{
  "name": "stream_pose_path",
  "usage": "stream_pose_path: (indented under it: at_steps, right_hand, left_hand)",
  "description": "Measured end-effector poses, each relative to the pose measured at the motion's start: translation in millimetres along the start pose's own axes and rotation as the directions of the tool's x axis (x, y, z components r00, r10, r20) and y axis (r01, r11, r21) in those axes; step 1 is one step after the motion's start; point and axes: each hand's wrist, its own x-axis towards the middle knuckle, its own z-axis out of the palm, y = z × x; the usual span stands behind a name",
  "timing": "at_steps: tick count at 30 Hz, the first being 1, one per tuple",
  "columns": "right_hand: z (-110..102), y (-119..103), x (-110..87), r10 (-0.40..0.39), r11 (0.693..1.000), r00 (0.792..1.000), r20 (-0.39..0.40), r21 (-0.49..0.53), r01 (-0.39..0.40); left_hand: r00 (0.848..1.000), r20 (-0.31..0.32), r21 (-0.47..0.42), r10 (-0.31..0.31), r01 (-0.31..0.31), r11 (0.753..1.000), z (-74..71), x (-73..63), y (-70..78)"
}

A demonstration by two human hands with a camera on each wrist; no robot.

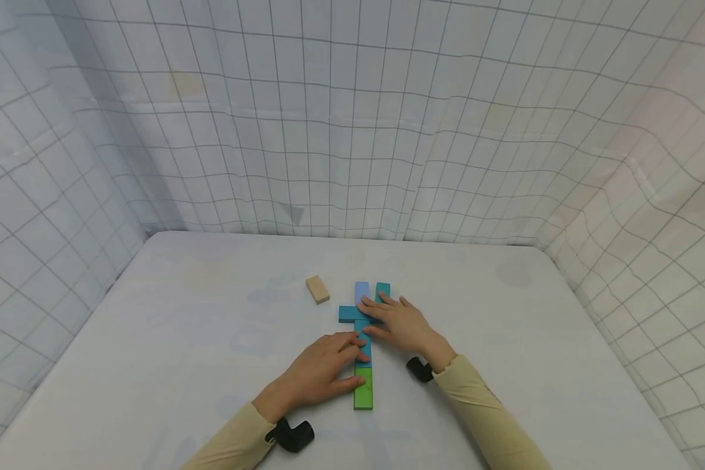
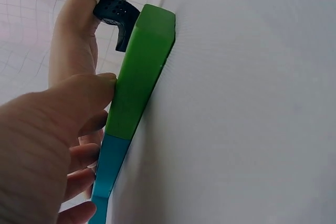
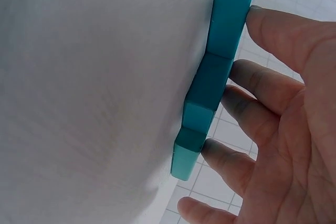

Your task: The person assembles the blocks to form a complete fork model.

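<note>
Rectangular blocks lie joined on the white table in a row that branches at its far end. Nearest is a green block (image 1: pixel 363 395), followed by a blue block (image 1: pixel 365 326). Another blue block (image 1: pixel 346 314) lies crosswise beyond it, with a periwinkle block (image 1: pixel 361 289) and a teal block (image 1: pixel 383 288) standing off its far side. My left hand (image 1: pixel 320 370) rests its thumb on the green block (image 2: pixel 139 72) and its fingers on the blue one. With spread fingers, my right hand (image 1: pixel 407 326) touches the crosswise block (image 3: pixel 210 82), partly covering it; a fingertip touches the teal block (image 3: pixel 188 153).
A plain wooden block (image 1: pixel 318 289) lies apart, left of the row's far end. The white table (image 1: pixel 182 339) is enclosed by grid-patterned white curtains (image 1: pixel 352 130) at the back and both sides. Black wrist devices (image 1: pixel 294 436) are worn near the sleeves.
</note>
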Motion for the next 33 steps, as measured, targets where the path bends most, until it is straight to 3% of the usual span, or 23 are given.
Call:
stream_pose_path:
  at_steps: [17,21,24,26,27,30,32,33]
  right_hand:
    - [0.4,-1.7,1.1,0.034,0.999,0.999,0.022,0.019,-0.034]
    - [0.8,-1.5,1.5,0.031,0.999,0.999,0.02,0.014,-0.031]
    - [0.6,-1.7,2.0,0.025,1.0,1.0,0.017,0.017,-0.026]
    - [0.2,-1.8,2.3,0.023,0.999,1.0,0.014,0.026,-0.023]
    - [0.0,-1.9,2.3,0.025,0.999,1.0,0.018,0.029,-0.025]
    - [-0.5,-2.0,1.9,0.034,0.999,0.999,0.027,0.036,-0.035]
    - [-0.6,-2.1,1.2,0.037,0.998,0.999,0.031,0.04,-0.039]
    - [-0.5,-2.2,0.8,0.039,0.998,0.999,0.033,0.039,-0.04]
  left_hand:
    - [1.0,-0.028,0.02,-0.013,0.014,1.0,-1.2,2.0,3.4]
    - [0.998,-0.052,-0.045,-0.033,0.031,0.999,-5.2,4.0,-2.6]
    - [0.985,-0.131,-0.14,-0.111,0.093,0.986,-11.6,7.7,-17.8]
    - [0.954,-0.211,-0.224,-0.214,0.166,0.96,-16.4,11.5,-32.5]
    - [0.925,-0.251,-0.272,-0.284,0.214,0.938,-19.0,13.4,-40.2]
    - [0.799,-0.342,-0.407,-0.495,0.349,0.844,-26.2,18.5,-61.5]
    - [0.711,-0.353,-0.459,-0.609,0.436,0.774,-29.1,20.5,-73.2]
    - [0.677,-0.347,-0.469,-0.649,0.473,0.746,-30.2,21.2,-77.8]
